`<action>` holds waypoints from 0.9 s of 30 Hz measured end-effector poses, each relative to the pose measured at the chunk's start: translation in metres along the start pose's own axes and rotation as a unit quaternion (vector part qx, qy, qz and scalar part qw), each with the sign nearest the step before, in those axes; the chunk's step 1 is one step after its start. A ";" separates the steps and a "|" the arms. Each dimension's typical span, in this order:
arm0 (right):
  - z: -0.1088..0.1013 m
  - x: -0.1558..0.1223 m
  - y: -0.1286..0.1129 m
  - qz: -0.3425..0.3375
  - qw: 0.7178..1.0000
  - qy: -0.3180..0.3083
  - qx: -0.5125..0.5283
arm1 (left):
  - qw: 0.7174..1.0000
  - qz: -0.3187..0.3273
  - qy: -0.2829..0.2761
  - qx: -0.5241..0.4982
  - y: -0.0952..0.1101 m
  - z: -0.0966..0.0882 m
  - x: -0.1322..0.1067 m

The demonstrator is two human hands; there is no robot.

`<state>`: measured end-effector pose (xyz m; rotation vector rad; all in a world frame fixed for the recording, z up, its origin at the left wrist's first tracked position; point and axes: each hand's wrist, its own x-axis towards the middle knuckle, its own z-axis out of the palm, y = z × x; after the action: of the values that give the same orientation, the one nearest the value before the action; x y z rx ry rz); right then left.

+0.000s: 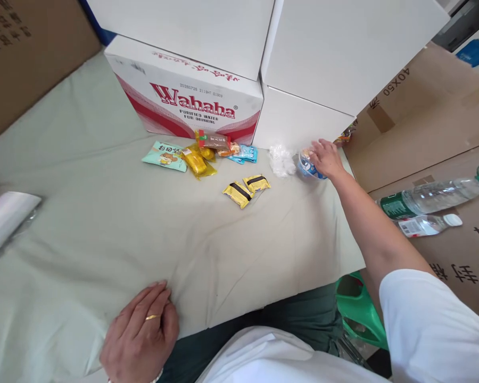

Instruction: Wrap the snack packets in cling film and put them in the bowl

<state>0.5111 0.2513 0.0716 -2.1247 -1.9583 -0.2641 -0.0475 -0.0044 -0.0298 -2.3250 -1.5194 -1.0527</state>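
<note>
My right hand (326, 158) reaches over a small clear plastic bowl (302, 169) with blue-printed packets in it. Its fingers are apart and bent over the bowl's right side; the fingertips are partly hidden. My left hand (139, 330), with a ring on one finger, lies palm down and empty at the cloth's near edge. Between the hands are two yellow packets with a dark stripe, one (238, 194) overlapped by the other (257, 183). Crumpled clear plastic (281, 160) sits just left of the bowl.
Along the Wahaha carton (187, 101) lie a mint-green packet (165, 156), yellow-wrapped snacks (195, 161), a brown packet (214, 140) and blue packets (246, 153). White boxes (303, 117) stand behind. A large bottle (431, 197) and a smaller bottle (425, 225) lie at right.
</note>
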 end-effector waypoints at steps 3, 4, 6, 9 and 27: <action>0.006 -0.004 0.001 0.023 0.999 -0.022 0.038 | 1.000 0.002 0.002 0.001 0.001 -0.001 0.000; 0.007 -0.007 0.003 0.038 0.998 -0.008 0.051 | 1.000 0.004 0.004 0.000 0.001 -0.002 0.000; 0.008 -0.013 0.005 0.054 0.997 0.017 0.061 | 1.000 0.005 0.007 -0.001 0.001 -0.003 0.000; 0.007 -0.016 0.003 0.056 0.997 0.014 0.050 | 1.000 0.001 0.008 0.000 0.000 -0.003 0.000; 0.014 0.035 -0.109 -0.058 0.986 -0.121 -0.094 | 1.000 0.002 0.004 0.000 0.000 -0.004 0.000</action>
<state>0.4051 0.2971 0.0740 -2.2523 -2.2821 -0.2307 -0.0492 -0.0068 -0.0267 -2.3207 -1.5106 -1.0605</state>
